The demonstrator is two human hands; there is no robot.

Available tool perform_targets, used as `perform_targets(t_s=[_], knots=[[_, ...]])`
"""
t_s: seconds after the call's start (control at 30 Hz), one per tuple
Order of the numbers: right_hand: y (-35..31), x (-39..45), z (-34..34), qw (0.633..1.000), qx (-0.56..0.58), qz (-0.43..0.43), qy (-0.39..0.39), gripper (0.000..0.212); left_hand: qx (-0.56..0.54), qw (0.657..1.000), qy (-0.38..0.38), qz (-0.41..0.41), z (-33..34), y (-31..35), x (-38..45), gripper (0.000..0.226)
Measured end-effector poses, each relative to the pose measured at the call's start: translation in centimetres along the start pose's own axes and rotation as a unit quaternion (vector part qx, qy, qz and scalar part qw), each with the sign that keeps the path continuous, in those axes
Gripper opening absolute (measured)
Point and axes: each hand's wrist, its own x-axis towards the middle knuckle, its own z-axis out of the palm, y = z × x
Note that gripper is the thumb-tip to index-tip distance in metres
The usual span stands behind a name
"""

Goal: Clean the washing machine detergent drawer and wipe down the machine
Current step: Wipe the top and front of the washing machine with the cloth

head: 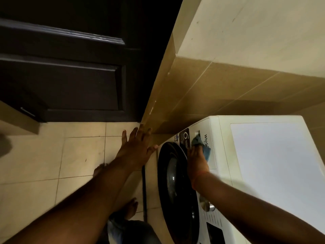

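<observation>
My right forearm crosses the lower right of frame, ending in my right hand [197, 160] pressing a blue cloth [202, 144] against the detergent drawer [204, 147] front at centre right; whether its fingers curl I cannot tell. I judge my left hand [136, 148], fingers spread, is braced for balance beside the washing machine [263, 155]. The cloth hides the drawer's handle, and the control panel is cut off below.

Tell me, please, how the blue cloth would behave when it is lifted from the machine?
The blue cloth looks bunched and creased under the right hand, so probably floppy and light. It seems fabric, so unlikely to slip or roll.
</observation>
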Motion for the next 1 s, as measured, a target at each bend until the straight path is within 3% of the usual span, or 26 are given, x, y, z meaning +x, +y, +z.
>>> perform_targets(t_s=[0.13,0.23,0.33,0.53,0.73,1.0], knots=[[1.1,1.5,-0.5,0.999,0.021,0.001,0.042,0.074,-0.013,1.000,0.011,-0.001,-0.4,0.1,-0.1,0.084],[2.3,3.4,-1.2,0.998,0.027,0.023,0.059,0.084,-0.015,1.000,0.019,0.004,-0.5,0.1,0.3,0.094],[1.0,3.1,-0.9,0.999,0.014,0.024,0.038,0.093,-0.023,0.999,0.019,0.014,-0.4,-0.1,0.4,0.092],[-2.8,-1.4,-0.3,0.999,-0.022,-0.034,0.009,0.075,-0.025,1.000,0.017,-0.002,-1.2,-2.1,-0.1,0.074],[-0.7,-0.1,2.4,0.979,0.180,-0.050,0.078,0.073,-0.035,0.999,0.032,-0.019,-2.6,-3.8,0.4,0.080],[3.7,6.0,-0.3,0.979,0.113,-0.010,0.166,0.063,-0.018,1.000,0.010,0.022,-2.2,-2.5,1.3,0.078]])
